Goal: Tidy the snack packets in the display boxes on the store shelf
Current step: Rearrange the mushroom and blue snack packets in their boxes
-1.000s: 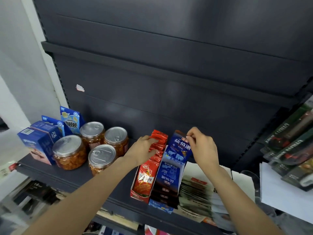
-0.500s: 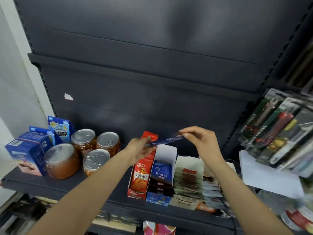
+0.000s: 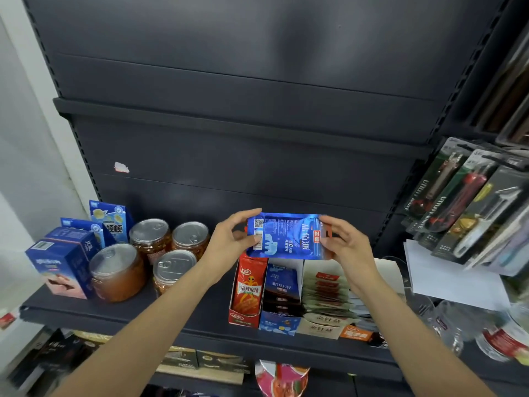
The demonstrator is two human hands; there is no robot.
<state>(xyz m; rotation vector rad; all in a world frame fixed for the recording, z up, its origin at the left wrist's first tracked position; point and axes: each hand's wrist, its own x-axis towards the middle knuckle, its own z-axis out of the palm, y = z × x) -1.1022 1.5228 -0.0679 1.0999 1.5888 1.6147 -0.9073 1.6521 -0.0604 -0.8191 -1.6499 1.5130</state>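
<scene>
Far on the left of the dark shelf (image 3: 183, 319) stand blue boxes (image 3: 61, 265) and four jars with silver lids (image 3: 117, 272). They are well apart from the snack work.

Next comes the left hand (image 3: 229, 239). Its thumb and fingers pinch the left end of a shiny blue packet (image 3: 286, 235). The right hand (image 3: 345, 247) pinches the right end. So both hands are closed on the one packet, one at each short end. The packet is up in the air, flat side facing us, and its long way runs left to right.

Right under the packet sit the display boxes. The red box (image 3: 246, 290) is on the left. The blue box (image 3: 282, 296) is just beside it, and more blue packets like the held one stand in it. The blue box lies straight below and a little nearer than the hands, and both hands are about as close to it. The packets in it seem to stand with their long way going up and back, so I think the held packet must be turned before it can slide in.

Further right is a pale box (image 3: 323, 299) of tan packets, and then hanging packs of knives (image 3: 469, 207).

The packet hides the back of the red and blue boxes. The things at the far right edge are blurry and hard to name.
</scene>
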